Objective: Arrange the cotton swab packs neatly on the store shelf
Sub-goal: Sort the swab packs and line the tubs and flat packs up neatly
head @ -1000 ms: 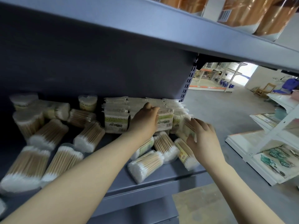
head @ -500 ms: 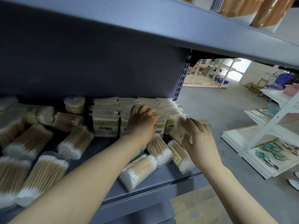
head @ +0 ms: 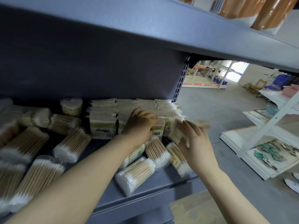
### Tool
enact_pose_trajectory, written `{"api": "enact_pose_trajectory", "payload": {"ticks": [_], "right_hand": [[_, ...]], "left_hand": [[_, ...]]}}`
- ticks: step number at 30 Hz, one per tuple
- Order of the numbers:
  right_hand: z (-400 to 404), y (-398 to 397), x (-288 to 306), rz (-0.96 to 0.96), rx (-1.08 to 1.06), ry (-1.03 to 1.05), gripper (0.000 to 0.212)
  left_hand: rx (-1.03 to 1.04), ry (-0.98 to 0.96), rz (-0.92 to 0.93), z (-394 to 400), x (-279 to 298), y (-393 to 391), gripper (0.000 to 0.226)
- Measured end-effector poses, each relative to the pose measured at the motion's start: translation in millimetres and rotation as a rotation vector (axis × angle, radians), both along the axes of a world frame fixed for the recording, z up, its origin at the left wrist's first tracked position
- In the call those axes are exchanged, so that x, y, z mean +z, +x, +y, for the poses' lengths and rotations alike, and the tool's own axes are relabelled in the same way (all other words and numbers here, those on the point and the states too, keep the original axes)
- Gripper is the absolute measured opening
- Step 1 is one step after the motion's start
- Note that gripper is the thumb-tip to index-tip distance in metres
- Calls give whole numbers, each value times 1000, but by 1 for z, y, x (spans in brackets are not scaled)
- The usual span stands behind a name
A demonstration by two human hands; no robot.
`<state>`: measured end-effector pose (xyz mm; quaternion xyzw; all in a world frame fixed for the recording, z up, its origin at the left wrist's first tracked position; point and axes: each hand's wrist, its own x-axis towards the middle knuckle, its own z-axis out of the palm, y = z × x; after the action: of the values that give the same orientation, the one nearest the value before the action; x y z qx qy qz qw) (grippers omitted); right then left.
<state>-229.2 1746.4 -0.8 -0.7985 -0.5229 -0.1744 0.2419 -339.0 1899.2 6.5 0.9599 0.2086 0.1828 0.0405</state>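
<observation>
So I'm looking at a big grey metal store shelf (head: 161, 188), with another shelf board (head: 145, 28) overhead carrying some brown-wrapped rolls (head: 271, 12). Off to the right of my hands there's open concrete floor (head: 218, 113) and a white display rack (head: 267, 136).

Behind both hands, against the back panel, sits a stacked row of flat bagged cotton swab packs (head: 103, 120) with green labels. My left hand (head: 140, 125) is reaching in and resting on the front of that row, fingers curled loosely over the top edge of a bag; I honestly can't tell if it's gripping one or just pressing on it. My right hand (head: 195, 143) is just beside it to the right, fingers wrapped around a tilted swab pack (head: 178, 131) at the row's right end.

Below and between the two hands, a few clear tubs of wooden-stick swabs (head: 135, 175) are lying on their sides near the shelf's front edge, touching each other. Left of my left forearm there's a whole scatter of more tipped-over tubs (head: 72, 144), pointing every which way, plus one small tub standing upright (head: 71, 106) near the back. The far-left ones are blurry.
</observation>
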Motion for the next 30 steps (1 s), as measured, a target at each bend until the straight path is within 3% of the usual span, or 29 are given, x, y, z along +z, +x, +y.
{"api": "enact_pose_trajectory", "payload": {"ticks": [7, 30], "right_hand": [[0, -1, 1, 2, 3, 13, 60], [2, -5, 0, 54, 1, -28, 61]], "left_hand": [[-54, 89, 123, 15, 2, -18, 63], [101, -123, -111, 9, -11, -5, 43]]}}
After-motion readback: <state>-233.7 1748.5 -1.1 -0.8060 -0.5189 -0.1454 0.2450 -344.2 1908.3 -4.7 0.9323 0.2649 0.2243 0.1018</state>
